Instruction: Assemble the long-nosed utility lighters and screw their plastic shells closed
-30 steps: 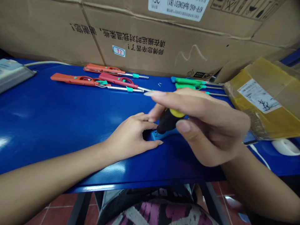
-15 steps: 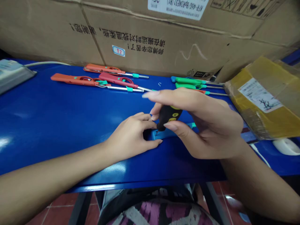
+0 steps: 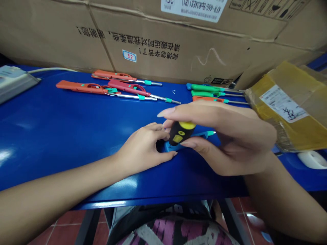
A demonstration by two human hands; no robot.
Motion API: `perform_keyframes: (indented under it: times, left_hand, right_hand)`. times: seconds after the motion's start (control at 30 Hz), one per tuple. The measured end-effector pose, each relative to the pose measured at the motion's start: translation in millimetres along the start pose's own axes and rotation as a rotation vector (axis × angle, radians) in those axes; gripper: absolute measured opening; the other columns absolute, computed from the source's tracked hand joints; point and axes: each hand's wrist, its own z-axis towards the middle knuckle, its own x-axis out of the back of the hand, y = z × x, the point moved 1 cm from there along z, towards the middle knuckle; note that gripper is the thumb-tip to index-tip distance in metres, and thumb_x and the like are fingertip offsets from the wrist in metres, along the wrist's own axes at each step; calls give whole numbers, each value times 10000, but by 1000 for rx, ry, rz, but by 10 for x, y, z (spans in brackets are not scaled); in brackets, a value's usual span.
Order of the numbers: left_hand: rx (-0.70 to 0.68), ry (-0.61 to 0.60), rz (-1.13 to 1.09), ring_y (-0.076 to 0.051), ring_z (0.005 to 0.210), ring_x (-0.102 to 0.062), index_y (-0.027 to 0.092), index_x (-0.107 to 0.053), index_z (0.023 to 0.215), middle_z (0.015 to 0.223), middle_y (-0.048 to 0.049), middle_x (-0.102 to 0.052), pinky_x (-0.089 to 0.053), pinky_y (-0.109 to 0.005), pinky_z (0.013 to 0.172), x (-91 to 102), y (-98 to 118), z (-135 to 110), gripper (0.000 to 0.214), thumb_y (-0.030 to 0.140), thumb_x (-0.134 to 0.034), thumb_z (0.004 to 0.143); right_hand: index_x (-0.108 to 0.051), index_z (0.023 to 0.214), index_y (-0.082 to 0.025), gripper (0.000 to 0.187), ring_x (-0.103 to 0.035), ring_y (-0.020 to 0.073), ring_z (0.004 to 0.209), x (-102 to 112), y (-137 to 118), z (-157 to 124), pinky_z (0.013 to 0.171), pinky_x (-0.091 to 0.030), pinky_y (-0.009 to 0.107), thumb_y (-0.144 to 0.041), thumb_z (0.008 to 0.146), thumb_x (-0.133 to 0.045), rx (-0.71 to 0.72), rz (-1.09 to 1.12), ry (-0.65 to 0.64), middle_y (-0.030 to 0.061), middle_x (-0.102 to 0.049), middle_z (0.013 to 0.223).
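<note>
A blue long-nosed gas lighter [image 3: 203, 135] lies on the blue table in front of me, partly covered by both hands. My left hand [image 3: 148, 144] rests on the tabletop, its thumb and fingers closed around the lighter's left end. Above that end, my right hand [image 3: 230, 136] grips a short black-and-yellow screwdriver [image 3: 181, 133] between thumb and fingers. The screwdriver points down at the lighter's handle; its tip is hidden, so contact cannot be made out.
Orange and red lighters [image 3: 79, 85] lie at the back left, green and orange ones [image 3: 208, 93] at the back right. A large cardboard box [image 3: 153, 20] walls off the back. A taped parcel [image 3: 288, 109], white roll [image 3: 312, 160] and pale device [image 3: 15, 81] flank the table [image 3: 63, 136].
The screwdriver has become more upright over the lighter's left end. My right hand has shifted slightly right, its fingers still around the handle. My left hand has stayed in place.
</note>
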Motion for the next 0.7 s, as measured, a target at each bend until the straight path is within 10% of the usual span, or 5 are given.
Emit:
perform_keyframes:
  times: [0.7]
  left_hand:
    - [86,-32,70,-219,942,-670,209,-682,841,850,17,-618,-532,-320,765,-41,-41,-33,271,478,-668,818]
  right_hand:
    - [-668,1166,-318,292,-699,241,1074,-44,-23,23,901,-605,383,-228,892,-716,-136,11,115,-6,-735,1166]
